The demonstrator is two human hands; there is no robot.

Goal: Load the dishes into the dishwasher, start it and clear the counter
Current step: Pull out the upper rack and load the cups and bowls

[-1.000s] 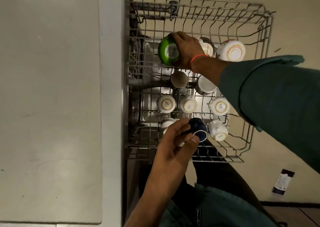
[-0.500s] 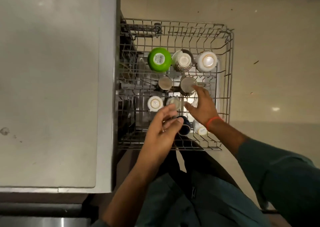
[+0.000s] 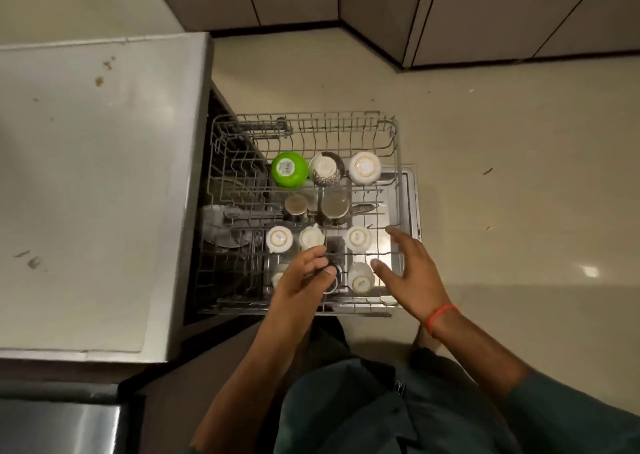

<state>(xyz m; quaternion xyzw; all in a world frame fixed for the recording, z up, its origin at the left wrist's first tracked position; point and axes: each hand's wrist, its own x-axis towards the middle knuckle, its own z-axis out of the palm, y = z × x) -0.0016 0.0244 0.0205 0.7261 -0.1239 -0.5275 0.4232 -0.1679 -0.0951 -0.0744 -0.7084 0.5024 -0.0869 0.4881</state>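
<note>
While my left hand (image 3: pixel 304 277) curls its fingers round the dark blue cup (image 3: pixel 334 275) in the front row of the pulled-out rack (image 3: pixel 394 176), my right hand (image 3: pixel 403 270) hovers spread and empty just right of it. I judge the cup could tip between tines or knock the white cup (image 3: pixel 360 278) beside it if released crooked.
</note>
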